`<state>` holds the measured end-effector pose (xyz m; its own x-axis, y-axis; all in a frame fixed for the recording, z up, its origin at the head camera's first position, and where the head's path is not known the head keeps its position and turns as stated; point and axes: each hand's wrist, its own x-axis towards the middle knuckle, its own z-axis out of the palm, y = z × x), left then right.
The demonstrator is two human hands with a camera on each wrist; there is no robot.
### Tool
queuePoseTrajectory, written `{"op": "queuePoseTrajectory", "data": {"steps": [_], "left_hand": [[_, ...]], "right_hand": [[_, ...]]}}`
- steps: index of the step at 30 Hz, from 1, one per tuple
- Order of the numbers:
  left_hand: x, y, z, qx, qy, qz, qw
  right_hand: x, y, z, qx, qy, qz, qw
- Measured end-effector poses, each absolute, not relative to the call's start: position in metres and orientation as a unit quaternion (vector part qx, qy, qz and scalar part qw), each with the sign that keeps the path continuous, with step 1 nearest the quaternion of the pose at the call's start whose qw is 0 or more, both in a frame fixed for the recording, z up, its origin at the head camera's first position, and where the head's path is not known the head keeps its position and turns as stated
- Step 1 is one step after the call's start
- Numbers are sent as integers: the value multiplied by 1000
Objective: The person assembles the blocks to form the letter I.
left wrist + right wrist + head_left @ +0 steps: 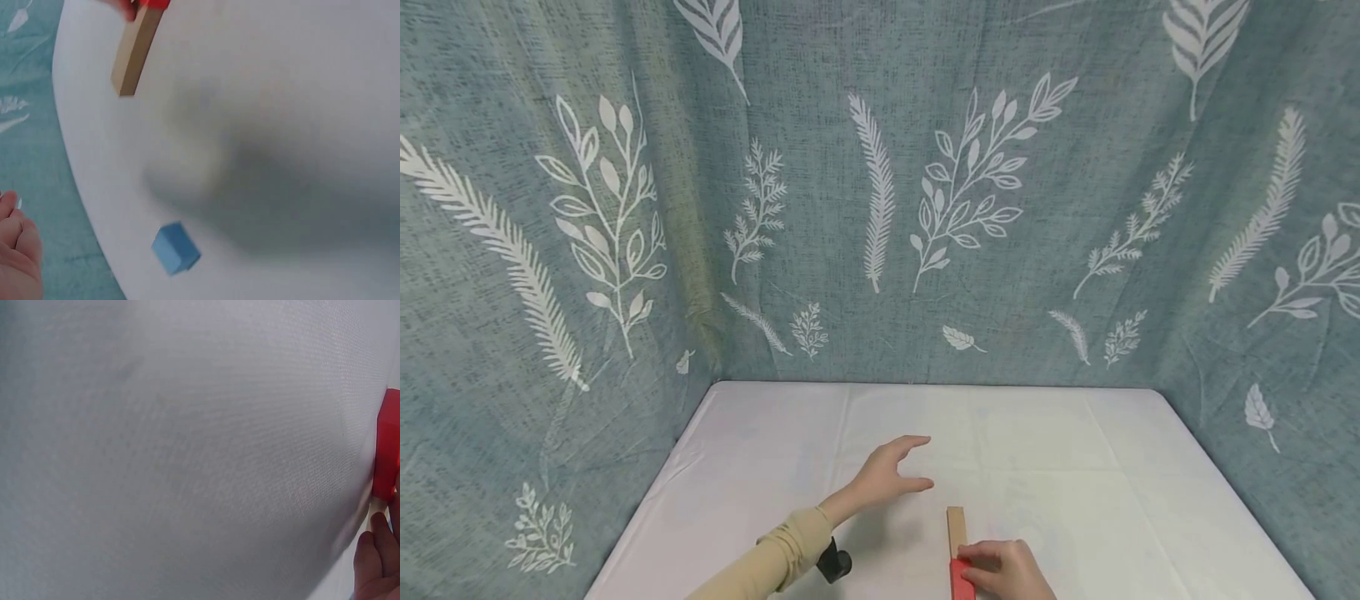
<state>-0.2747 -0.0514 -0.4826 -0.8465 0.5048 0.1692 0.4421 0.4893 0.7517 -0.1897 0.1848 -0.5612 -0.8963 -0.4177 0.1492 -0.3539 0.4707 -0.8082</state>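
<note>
My left hand (883,479) hovers over the white table with thumb and fingers spread apart, holding nothing. In the left wrist view, a small blue block (176,249) lies on the table near that hand; the head view does not show it. My right hand (1009,567) pinches a red block (961,579) near the bottom edge of the head view. A long plain wooden block (956,529) extends away from the red one, end to end in line with it. The right wrist view catches the red block (387,444) and fingers (369,556) at its right edge.
A white cloth covers the table (1060,467). Blue-green curtains (850,333) with white leaf prints stand along its back and both sides. A black device (835,562) sits at the left wrist, by the beige sleeve (782,546).
</note>
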Motion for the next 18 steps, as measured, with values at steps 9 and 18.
{"op": "queuePoseTrajectory", "data": {"steps": [9, 18], "left_hand": [[-291, -71, -472, 256, 862, 438, -5], [-296, -89, -476, 213, 865, 454, -13]], "right_hand": [[-189, 184, -561, -206, 859, -466, 50], [-189, 183, -563, -195, 856, -474, 65]]}}
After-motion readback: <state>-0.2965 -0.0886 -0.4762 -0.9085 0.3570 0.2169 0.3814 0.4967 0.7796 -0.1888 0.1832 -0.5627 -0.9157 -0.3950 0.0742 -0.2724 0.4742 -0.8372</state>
